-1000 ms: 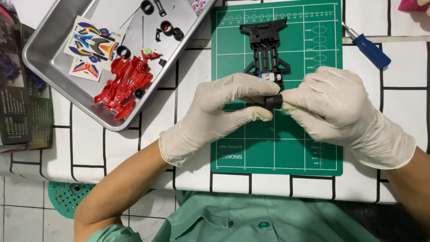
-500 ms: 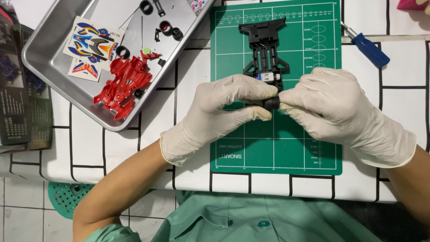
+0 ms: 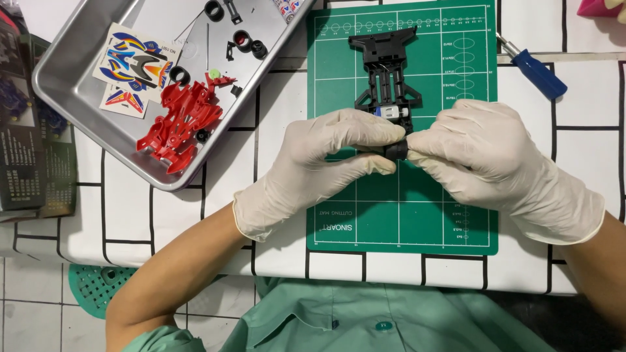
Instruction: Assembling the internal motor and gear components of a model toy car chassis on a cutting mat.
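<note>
Pinching a small black wheel (image 3: 396,151) between both gloved hands.

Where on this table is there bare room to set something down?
Free: the lower part of the green cutting mat below both gloved hands, and the white cloth between the metal tray and the mat. Crowded: the tray, with red car body, stickers and small black parts.

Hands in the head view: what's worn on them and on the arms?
Both the left hand and the right hand wear thin, whitish disposable gloves that wrinkle over the fingers and end in a rolled cuff at the wrist. The forearms are bare past the cuffs. Short pale green sleeves of a buttoned shirt show at the frame's bottom.
</note>
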